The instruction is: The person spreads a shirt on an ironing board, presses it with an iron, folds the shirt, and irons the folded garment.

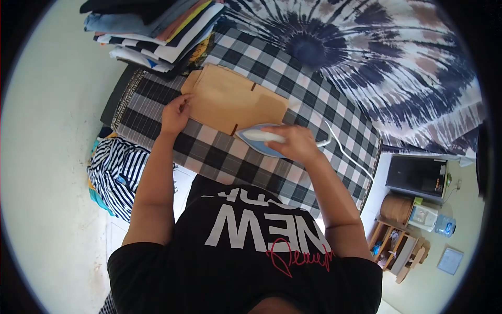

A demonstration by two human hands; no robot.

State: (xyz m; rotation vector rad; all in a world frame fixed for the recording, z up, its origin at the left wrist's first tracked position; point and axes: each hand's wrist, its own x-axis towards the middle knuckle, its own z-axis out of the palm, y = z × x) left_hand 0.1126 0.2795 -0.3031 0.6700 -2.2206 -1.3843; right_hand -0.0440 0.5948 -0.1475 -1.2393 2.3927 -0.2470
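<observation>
A tan garment (235, 99), folded into a flat rectangle with two short dark brown marks, lies on the checkered cloth (209, 149). My left hand (177, 114) is at its lower left corner, fingers curled and pinching the edge. My right hand (297, 142) is wrapped round the handle of a clothes iron (252, 137) with a light blue and white body. The iron's tip points left, and it rests at the garment's near edge, partly over the checkered cloth. A white cord (345, 152) trails from its back to the right.
A stack of folded clothes (157, 39) stands at the far left. Below the left side lies a heap with a black-and-white striped garment (123, 170). Tie-dye fabric (366, 57) hangs beyond the ironing surface. A wooden shelf (392, 243) and a dark box-shaped appliance (415, 175) are at right.
</observation>
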